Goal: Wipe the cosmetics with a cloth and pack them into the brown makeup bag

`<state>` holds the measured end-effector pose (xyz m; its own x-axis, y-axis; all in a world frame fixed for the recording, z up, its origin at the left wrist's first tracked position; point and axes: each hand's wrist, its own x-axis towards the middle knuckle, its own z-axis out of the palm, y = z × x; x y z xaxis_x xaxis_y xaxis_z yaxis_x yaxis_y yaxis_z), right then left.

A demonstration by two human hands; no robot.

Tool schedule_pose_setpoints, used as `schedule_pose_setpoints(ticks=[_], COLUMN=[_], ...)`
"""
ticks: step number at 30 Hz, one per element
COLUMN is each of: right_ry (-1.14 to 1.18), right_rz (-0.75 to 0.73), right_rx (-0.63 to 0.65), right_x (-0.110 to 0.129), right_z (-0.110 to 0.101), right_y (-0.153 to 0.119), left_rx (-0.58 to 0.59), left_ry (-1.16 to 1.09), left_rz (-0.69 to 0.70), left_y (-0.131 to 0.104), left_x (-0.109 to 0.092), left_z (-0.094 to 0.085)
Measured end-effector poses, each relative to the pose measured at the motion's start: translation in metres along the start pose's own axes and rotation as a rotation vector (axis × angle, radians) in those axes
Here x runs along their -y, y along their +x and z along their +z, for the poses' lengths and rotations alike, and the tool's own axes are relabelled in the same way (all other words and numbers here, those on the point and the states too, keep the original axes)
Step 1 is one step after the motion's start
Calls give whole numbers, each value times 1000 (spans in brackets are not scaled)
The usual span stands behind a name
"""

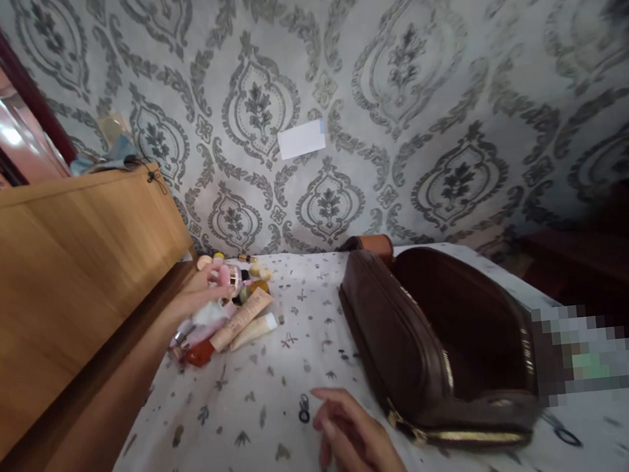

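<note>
My left hand (204,291) reaches into a pile of cosmetics at the left, its fingers closed around a small pink jar (230,278). Beside it lie a peach tube (243,319), a cream tube (254,331) and an orange-red bottle (200,353). My right hand (351,436) hovers near the front edge of the view, fingers loosely curled and apart, with nothing in it. To its right stands a dark brown bag (441,342), unzipped, its lid raised and its inside dark.
A wooden panel (73,267) borders the patterned white cloth (299,371) on the left. Behind is a wallpapered wall with a white paper (301,139). A brown item (375,246) sits behind the bag; a blurred patch covers something at the right.
</note>
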<state>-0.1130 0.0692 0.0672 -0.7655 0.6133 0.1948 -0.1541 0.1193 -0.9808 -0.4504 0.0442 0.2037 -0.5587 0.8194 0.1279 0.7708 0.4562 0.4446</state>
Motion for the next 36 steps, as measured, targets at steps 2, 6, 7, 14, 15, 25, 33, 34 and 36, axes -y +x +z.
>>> schedule_pose_setpoints(ticks=[2, 6, 7, 14, 15, 25, 33, 34, 36], right_ry=[253, 675, 763, 960, 971, 1046, 885, 851, 785], right_rz=[138, 322, 335, 335, 339, 473, 448, 410, 336], right_rx=[22, 0, 6, -10, -3, 87, 108, 119, 139], right_x=[1, 7, 9, 10, 10, 11, 2, 2, 4], right_z=[1, 6, 6, 2, 1, -13, -5, -4, -2], right_y=[2, 2, 3, 8, 8, 9, 11, 9, 6], left_rx=[145, 384, 410, 252, 243, -129, -402, -337, -167], left_ry=[-386, -781, -743, -327, -309, -863, -827, -742, -586], left_rz=[85, 193, 222, 257, 258, 39, 225, 343, 545], left_y=[-37, -104, -117, -162, -164, -159, -166, -168, -171], left_x=[-13, -50, -60, -97, -98, -74, -97, -101, -106], left_z=[21, 59, 65, 86, 88, 119, 118, 119, 124])
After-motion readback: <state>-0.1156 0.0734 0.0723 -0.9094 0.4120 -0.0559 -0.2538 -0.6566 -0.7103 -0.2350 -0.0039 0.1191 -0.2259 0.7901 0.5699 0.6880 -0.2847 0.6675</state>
